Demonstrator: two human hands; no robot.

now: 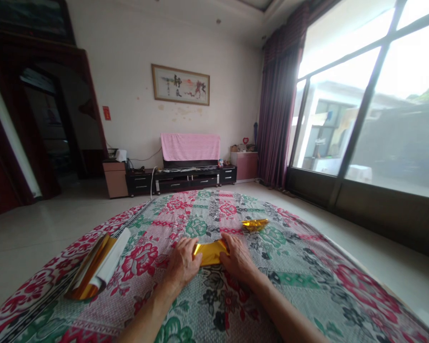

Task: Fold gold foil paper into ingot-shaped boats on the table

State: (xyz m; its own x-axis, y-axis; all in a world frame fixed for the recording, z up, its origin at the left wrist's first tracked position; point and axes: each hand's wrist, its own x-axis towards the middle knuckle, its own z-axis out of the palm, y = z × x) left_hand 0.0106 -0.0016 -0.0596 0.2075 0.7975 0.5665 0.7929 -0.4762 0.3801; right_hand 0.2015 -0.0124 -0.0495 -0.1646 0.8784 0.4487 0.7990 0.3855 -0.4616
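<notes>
Left hand (183, 259) and right hand (239, 258) pinch a gold sheet (210, 253) by its ends, long axis running side to side.

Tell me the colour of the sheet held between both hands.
The sheet is shiny gold, seen in the head view.

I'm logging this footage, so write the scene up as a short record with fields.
Left hand: bare hand, gripping the left end of a shiny gold sheet
Right hand: bare hand, gripping the sheet's right end
Surface: table under a floral tablecloth in red, green, grey and black
Table, left side: loosely curled sheets, gold and white
Table, beyond the right hand: shaped gold piece, lying apart
Background: pink cloth, framed picture, purple curtain
</notes>
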